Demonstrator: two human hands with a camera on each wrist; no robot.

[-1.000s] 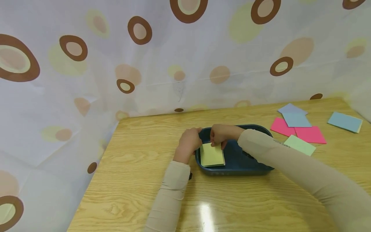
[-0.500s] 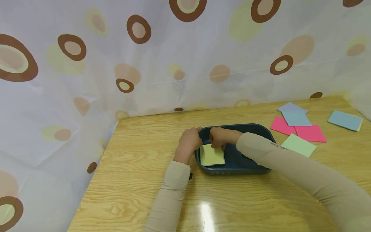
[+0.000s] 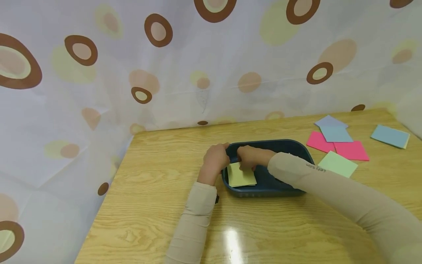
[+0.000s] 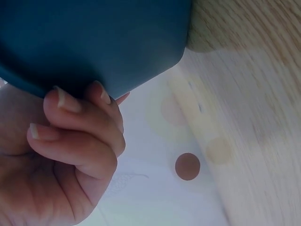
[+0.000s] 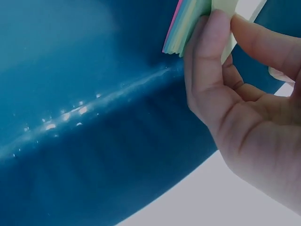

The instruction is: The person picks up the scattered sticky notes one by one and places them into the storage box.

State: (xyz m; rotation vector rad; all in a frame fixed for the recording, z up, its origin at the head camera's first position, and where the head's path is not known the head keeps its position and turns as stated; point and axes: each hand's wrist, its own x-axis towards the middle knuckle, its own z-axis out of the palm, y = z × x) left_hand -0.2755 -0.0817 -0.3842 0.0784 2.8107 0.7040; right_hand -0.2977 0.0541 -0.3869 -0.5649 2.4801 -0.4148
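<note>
A dark blue plastic tray (image 3: 280, 192) stands on the wooden table. My left hand (image 3: 215, 159) holds its left rim, the fingers curled over the edge in the left wrist view. Inside the tray's left end lies a stack of coloured paper (image 5: 184, 30), with pink, blue and green edges showing in the right wrist view. On top is a pale yellow paper (image 3: 242, 176). My right hand (image 3: 251, 157) reaches into the tray and pinches that yellow paper between thumb and fingers at its far edge. Part of the paper is hidden under this hand.
Right of the tray lie a light green paper (image 3: 339, 164), two pink papers (image 3: 352, 150), a light blue paper (image 3: 336, 134) and a lilac paper (image 3: 331, 121), partly overlapping. A blue-topped paper stack (image 3: 389, 136) lies farther right. A patterned sheet (image 3: 184, 62) hangs behind the table.
My right hand has shifted slightly left, and its sleeve has dropped a little. The yellow paper's near edge sits slightly askew now. My left hand has stayed on the tray rim.
</note>
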